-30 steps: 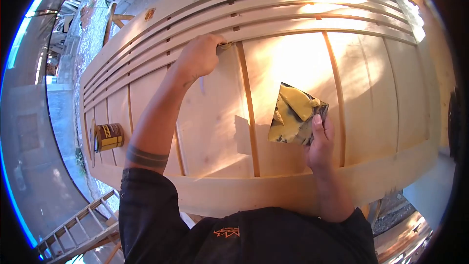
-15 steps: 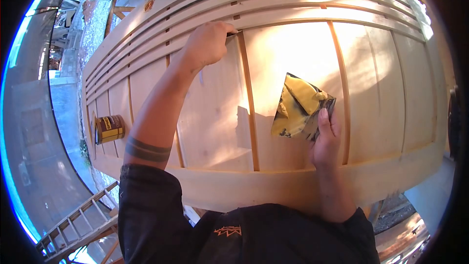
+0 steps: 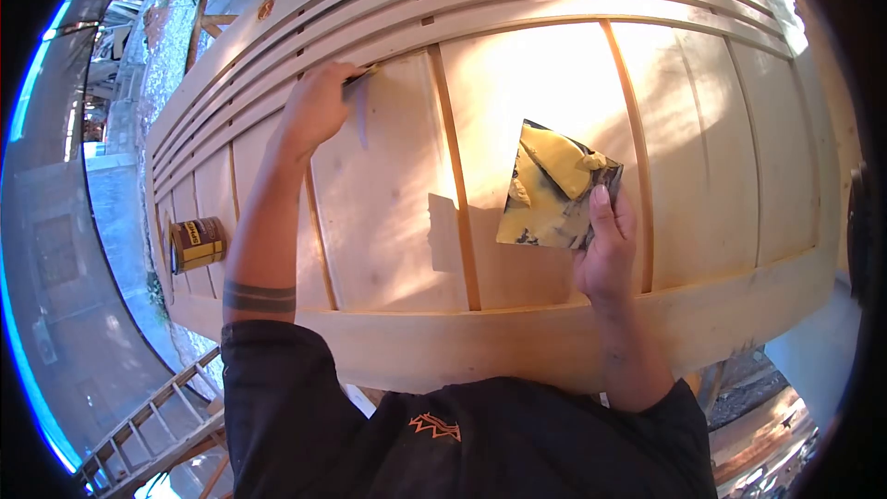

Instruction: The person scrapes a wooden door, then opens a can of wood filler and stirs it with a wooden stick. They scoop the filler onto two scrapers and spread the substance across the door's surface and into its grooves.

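My left hand (image 3: 317, 106) is closed around a small putty knife (image 3: 360, 77), mostly hidden by the fingers. Its tip is close to a pale wooden door (image 3: 388, 166), on a panel just below the lowest slat. In my right hand (image 3: 608, 245), pinched under the thumb, is a dark flat square board (image 3: 559, 189) smeared with thick yellow putty. The board is held tilted over the panels right of centre, its shadow falling on the wood to the left.
A brown and yellow can (image 3: 198, 245) stands at the door's left end. Long raised slats (image 3: 517, 11) cross the far side. A wooden ladder (image 3: 152, 430) leans at lower left, and a grey sheet-like surface (image 3: 83, 249) runs along the left.
My left hand has moved left and slightly down with the putty knife, away from the slat's lower edge. The putty board has stayed nearly in place; the whole view has shifted slightly.
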`<state>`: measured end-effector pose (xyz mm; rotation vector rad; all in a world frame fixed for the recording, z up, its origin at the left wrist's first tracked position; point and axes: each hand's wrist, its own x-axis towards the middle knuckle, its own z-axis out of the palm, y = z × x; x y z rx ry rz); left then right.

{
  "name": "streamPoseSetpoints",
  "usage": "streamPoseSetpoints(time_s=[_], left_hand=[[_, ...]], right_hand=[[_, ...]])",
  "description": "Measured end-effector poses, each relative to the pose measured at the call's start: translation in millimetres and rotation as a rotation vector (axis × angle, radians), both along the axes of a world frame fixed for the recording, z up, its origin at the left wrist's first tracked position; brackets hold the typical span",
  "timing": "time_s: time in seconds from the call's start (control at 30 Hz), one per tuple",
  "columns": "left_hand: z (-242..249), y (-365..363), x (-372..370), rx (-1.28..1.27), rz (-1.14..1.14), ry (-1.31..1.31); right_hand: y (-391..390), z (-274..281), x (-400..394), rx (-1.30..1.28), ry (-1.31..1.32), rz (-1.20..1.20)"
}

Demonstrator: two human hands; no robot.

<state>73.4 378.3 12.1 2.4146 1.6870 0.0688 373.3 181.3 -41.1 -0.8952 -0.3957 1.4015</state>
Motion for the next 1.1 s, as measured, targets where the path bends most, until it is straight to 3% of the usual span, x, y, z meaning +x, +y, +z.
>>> streamPoseSetpoints(time_s=[0.17,0.33,0.63,1.1], left_hand=[[4,-3,-21,-0.02,0.015,-0.009],[16,0,15,-0.058,-0.072,-0.045],[22,12,46,-0.165,0.011,-0.059],[14,11,71,-0.078,-0.041,-0.074]], right_hand=[[-1,-11,5,0.003,-0.02,0.08],[3,-6,-2,-0.005,-0.009,0.059],[3,4,1,-0.009,-0.035,0.029],[2,-1,0,-0.039,-0.046,0.012]])
